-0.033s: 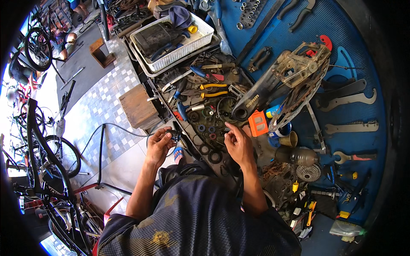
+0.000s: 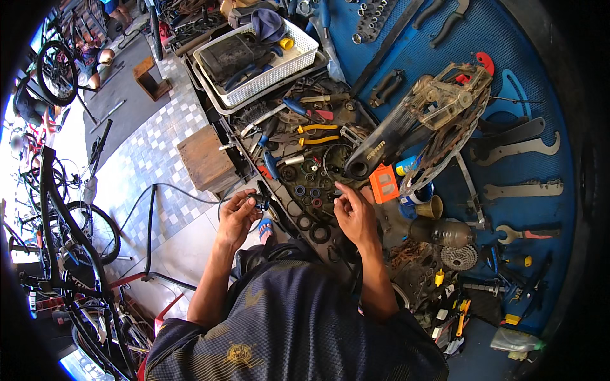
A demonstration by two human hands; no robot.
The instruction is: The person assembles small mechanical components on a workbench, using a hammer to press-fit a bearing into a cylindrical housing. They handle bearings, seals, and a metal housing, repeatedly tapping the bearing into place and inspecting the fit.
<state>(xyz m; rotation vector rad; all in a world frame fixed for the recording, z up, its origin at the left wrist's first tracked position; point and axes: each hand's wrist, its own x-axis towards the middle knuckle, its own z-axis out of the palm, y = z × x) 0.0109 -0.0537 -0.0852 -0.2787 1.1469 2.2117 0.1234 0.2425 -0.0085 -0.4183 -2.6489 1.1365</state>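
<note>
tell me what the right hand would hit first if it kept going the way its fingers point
Probably the dark rings and bearings on the tray just beyond the right hand; its fingers point up-left toward them. Depth is hard to judge.

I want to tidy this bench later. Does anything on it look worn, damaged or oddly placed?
The rust-brown toothed chainring leans tilted over the black tray's edge, its surface corroded. Nothing looks spilled; the left hand grips a small black part.

Both forearms come up from the lower edge, bare, elbows bent. Left hand [image 2: 236,216] — fingers curled shut, pinching something small and dark at the fingertips. Right hand [image 2: 356,214] — back up, fingers bent, thumb and forefinger pinched together. Hands well apart, level.
</note>
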